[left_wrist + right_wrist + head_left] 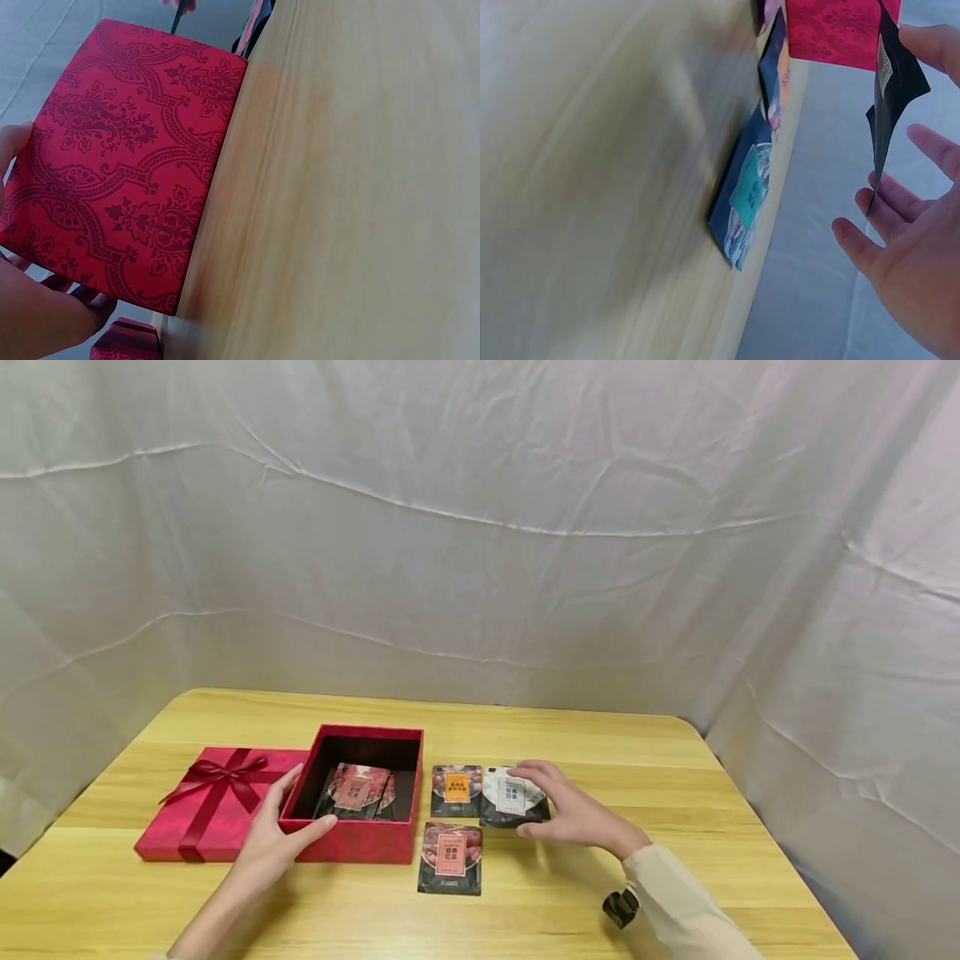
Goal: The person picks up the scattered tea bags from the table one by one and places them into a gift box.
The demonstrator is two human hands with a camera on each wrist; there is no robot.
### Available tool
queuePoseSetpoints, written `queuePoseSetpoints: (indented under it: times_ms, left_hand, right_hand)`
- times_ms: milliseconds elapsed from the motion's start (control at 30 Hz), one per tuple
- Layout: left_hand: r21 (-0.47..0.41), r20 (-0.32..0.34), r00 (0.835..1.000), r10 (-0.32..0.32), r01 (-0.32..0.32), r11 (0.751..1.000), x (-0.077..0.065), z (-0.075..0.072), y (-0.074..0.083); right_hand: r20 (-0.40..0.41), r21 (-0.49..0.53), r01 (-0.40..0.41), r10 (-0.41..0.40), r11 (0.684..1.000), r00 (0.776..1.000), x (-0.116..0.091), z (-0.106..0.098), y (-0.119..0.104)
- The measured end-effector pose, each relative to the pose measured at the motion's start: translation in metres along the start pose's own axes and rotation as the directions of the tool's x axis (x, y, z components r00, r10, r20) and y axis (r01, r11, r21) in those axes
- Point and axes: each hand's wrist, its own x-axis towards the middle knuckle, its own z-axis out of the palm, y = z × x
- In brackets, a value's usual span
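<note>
My left hand point(281, 827) grips the near left corner of an open red patterned gift box point(352, 845), its thumb at the front rim. Inside the box lie several dark tea sachets point(356, 789) with pink labels. My right hand point(570, 806) holds a tea sachet with a white label point(512, 795) by its edges. In the right wrist view this sachet point(892, 82) is raised off the table, its dark back showing. Below it lies a sachet with a teal label point(747, 196), which the held one hides in the head view.
A sachet with an orange label point(457, 789) lies right of the box, and one with a pink label point(450, 858) nearer the front. The red lid with its ribbon bow point(217, 810) is left of the box on the wooden table point(570, 910). Pale cloth point(480, 568) hangs behind.
</note>
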Motion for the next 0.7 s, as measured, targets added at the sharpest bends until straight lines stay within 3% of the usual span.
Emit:
queuePoseSetpoints:
  times_ms: [700]
  left_hand:
    - [0.002, -0.004, 1.0, 0.01, -0.01, 1.0, 0.0, 0.001, -0.001]
  right_hand:
    - [-0.004, 0.029, 0.035, -0.035, 0.999, 0.999, 0.038, 0.01, -0.025]
